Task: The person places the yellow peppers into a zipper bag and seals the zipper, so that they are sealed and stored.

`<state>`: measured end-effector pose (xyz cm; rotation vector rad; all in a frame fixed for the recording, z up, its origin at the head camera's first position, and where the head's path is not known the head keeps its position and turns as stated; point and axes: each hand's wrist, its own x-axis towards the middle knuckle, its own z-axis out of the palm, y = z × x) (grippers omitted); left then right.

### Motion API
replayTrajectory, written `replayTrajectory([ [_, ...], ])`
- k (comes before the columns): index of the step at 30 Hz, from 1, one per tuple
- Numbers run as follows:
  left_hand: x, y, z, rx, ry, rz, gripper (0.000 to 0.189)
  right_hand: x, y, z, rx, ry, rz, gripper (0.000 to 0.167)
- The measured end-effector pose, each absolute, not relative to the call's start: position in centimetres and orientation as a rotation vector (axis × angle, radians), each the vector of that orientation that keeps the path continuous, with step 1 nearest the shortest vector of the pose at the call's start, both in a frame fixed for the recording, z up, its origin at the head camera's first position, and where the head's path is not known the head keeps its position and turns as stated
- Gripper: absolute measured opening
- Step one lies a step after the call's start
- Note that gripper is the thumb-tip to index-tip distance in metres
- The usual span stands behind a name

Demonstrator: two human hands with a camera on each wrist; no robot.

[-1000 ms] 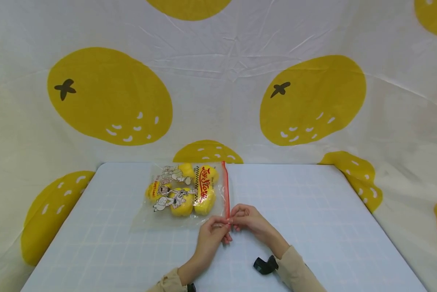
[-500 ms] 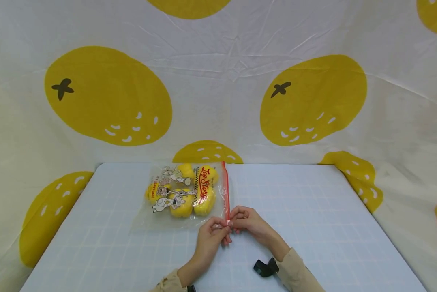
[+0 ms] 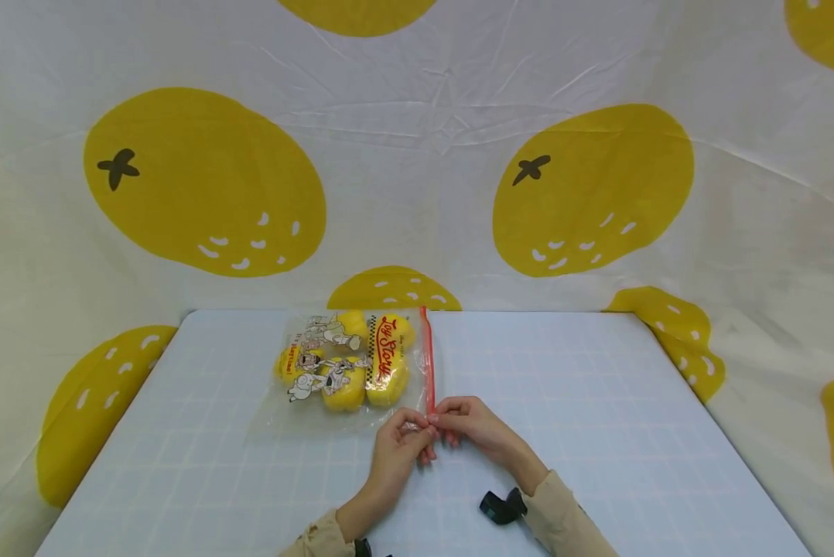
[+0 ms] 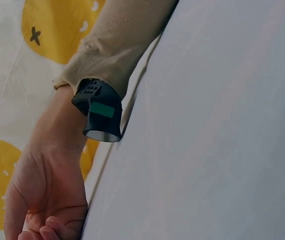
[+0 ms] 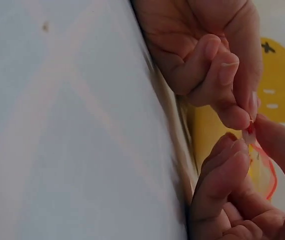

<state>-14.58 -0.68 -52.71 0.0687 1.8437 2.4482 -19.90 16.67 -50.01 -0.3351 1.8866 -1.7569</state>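
Observation:
A clear zip bag (image 3: 299, 422) printed with cartoon figures and red lettering lies flat at the back of the table. Several rounded yellow things (image 3: 343, 391) show through it; their kind is hard to tell. Along its right side runs a red zip strip (image 3: 428, 356). At the strip's near end, my left hand (image 3: 396, 452) pinches the bag's corner between thumb and fingers. My right hand (image 3: 483, 431) meets it there, thumb and forefinger pinching the same end. In the right wrist view, the fingertips of both hands close around a small white and red piece (image 5: 249, 132).
A pale checked cloth covers the table (image 3: 598, 433). Behind it hangs a white curtain (image 3: 417, 193) with big yellow fruit prints. A black wrist camera (image 3: 503, 507) sits by the right sleeve, and another (image 3: 364, 548) by the left sleeve.
Both hands stay at the near end of the red strip, with only slight shifts of the right fingers. The bag keeps its place, while the whole view has drifted a little.

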Motion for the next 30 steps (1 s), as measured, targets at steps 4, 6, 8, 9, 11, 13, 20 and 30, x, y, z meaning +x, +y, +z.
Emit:
replayTrajectory([
  [4,-14.8,-0.7,-52.7,0.052,1.837,2.440,0.014,-19.9,16.5,-49.8,-0.363,1.938,-1.720,0.019],
  [6,-14.8,-0.7,-52.7,0.049,1.835,2.441,0.016,-19.9,16.4,-49.7,-0.359,1.950,-1.721,0.018],
  [8,-14.9,-0.6,-52.6,0.024,1.847,2.431,0.018,-19.8,16.1,-49.4,-0.337,1.956,-1.731,0.016],
  [9,-14.8,-0.6,-52.5,0.011,1.858,2.428,0.019,-19.8,16.0,-49.3,-0.324,1.957,-1.738,0.016],
  [11,-14.8,-0.6,-52.4,-0.014,1.891,2.426,0.021,-19.7,15.8,-49.0,-0.285,1.957,-1.751,0.014],
  [13,-14.7,-0.6,-52.3,-0.037,1.922,2.431,0.022,-19.6,15.6,-48.7,-0.256,1.958,-1.757,0.013],
  [20,-14.7,-0.5,-51.9,-0.143,1.936,2.463,0.019,-19.4,15.6,-48.4,-0.259,1.933,-1.755,0.014],
  [30,-15.0,-0.5,-51.6,-0.250,1.824,2.492,0.018,-19.2,15.4,-47.9,-0.279,1.994,-1.718,0.021],
])
